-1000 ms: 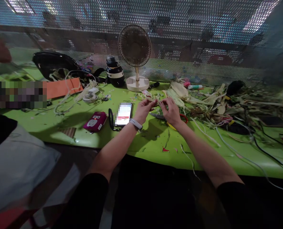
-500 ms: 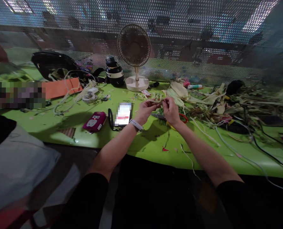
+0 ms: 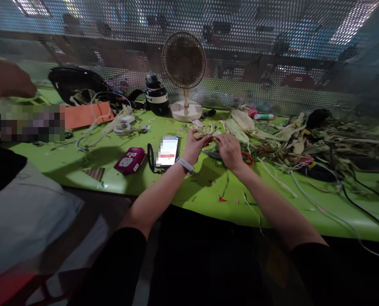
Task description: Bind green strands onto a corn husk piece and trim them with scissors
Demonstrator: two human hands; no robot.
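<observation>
Fingers of the left hand [image 3: 193,148] and right hand [image 3: 230,151] meet in a pinch; whether anything sits between them is too small to tell. Scissors [image 3: 212,155] lie under the right hand, partly hidden. Between hands and near edge, the green surface [image 3: 197,193] is mostly free; plant scraps [image 3: 285,140] crowd the right, a perforated panel [image 3: 240,55] walls the back. A co-worker's hand [image 3: 12,80] is cut off at left.

We are seeing a smooth desk [image 3: 197,200] gleaming along its front edge, dry, papery husks [image 3: 240,122], a glossy plastic-looking socket block [image 3: 129,161], scissors [image 3: 212,155] with bare metal blades, and a shiny perforated metal panel [image 3: 246,46].
</observation>
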